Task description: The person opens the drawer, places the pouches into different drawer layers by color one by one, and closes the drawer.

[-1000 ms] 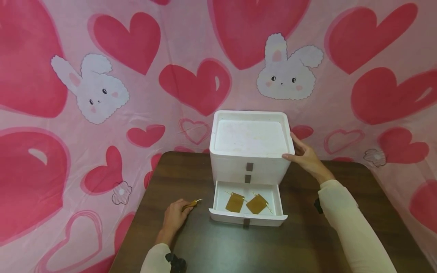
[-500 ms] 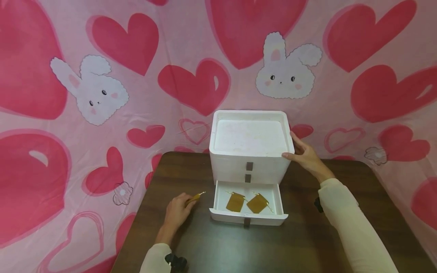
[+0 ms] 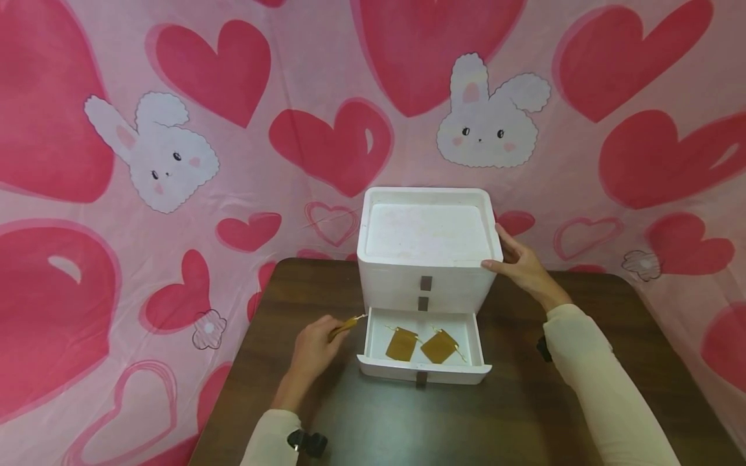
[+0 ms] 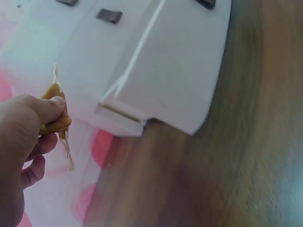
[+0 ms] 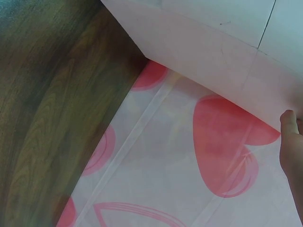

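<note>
My left hand (image 3: 315, 346) pinches a small mustard-brown drawstring pouch (image 3: 346, 327) between thumb and fingers, just left of the pulled-out bottom drawer (image 3: 384, 369). Pale cords stick out from both sides of the pouch (image 4: 56, 124) in the left wrist view. Inside the drawer lie two similar drawstring pouches, one on the left (image 3: 402, 345) and one on the right (image 3: 440, 347). My right hand (image 3: 527, 272) rests on the right side of the white drawer unit (image 3: 425, 285), thumb at its front corner and fingers spread along the side.
Two upper drawers with dark pull tabs (image 3: 426, 283) are closed. The unit's top is a shallow recessed tray (image 3: 428, 233). It stands on a dark wooden table (image 3: 536, 401), against a pink cloth (image 3: 326, 65) with hearts and rabbits.
My left hand has moved up and right with the pouch, from the table to the drawer's left edge. The right hand and drawer unit have stayed in place.
</note>
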Motion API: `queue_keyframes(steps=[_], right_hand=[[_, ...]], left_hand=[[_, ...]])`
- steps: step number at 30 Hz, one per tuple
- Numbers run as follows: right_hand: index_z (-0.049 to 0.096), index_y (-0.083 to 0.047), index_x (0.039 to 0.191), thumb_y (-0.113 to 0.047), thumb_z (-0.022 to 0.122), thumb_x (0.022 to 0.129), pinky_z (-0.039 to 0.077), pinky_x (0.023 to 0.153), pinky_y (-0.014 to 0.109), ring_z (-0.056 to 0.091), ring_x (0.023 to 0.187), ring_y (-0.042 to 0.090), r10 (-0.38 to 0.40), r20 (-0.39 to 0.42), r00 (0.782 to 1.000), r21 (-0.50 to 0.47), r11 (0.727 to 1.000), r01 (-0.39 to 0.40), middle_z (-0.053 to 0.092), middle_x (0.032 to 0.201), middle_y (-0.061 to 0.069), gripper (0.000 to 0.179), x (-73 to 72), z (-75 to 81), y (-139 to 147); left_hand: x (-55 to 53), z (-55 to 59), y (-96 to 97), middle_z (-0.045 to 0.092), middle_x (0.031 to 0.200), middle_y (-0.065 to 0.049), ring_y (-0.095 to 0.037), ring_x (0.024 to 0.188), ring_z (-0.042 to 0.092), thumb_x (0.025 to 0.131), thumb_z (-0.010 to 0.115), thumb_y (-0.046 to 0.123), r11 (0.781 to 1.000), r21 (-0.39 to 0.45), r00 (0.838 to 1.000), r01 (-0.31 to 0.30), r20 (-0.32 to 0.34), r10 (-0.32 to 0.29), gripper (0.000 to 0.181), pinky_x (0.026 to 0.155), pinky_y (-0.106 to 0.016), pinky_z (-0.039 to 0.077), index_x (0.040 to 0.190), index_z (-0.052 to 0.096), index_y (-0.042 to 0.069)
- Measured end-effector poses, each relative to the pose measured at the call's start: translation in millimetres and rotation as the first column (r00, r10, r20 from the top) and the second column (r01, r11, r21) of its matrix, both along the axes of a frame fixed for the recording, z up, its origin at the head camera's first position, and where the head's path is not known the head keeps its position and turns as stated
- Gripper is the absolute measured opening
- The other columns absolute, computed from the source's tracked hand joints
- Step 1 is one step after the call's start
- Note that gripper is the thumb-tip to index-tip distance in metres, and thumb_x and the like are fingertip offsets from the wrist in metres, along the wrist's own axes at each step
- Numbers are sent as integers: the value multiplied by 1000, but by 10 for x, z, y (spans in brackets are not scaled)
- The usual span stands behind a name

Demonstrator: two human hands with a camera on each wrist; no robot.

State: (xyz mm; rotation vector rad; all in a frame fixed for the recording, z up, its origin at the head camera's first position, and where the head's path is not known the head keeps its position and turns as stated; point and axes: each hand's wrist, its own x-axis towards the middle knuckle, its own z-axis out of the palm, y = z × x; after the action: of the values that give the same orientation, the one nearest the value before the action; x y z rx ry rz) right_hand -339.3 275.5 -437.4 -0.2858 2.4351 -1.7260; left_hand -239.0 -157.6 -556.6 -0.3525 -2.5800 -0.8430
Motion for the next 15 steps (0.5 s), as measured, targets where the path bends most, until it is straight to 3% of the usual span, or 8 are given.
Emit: queue_keyframes(steps=[6,15], right_hand=[[7,-24,164,-13,72,94,34,115,31,17,157,39,0,-8,1000,-1,1000,0,6,173,9,95,5,2,0],[8,-25,164,-11,72,94,34,116,34,16,158,38,-2,1,1000,-21,1000,2,7,173,8,96,2,4,-3]], left_hand=[[-54,86,145,70,79,5,-7,63,52,80,86,11,999,17,999,27,25,-28,13,58,-21,43,91,80,15],[-113,195,415,69,81,6,-5,66,51,86,82,18,997,14,994,71,78,-72,14,59,-17,44,100,80,15]])
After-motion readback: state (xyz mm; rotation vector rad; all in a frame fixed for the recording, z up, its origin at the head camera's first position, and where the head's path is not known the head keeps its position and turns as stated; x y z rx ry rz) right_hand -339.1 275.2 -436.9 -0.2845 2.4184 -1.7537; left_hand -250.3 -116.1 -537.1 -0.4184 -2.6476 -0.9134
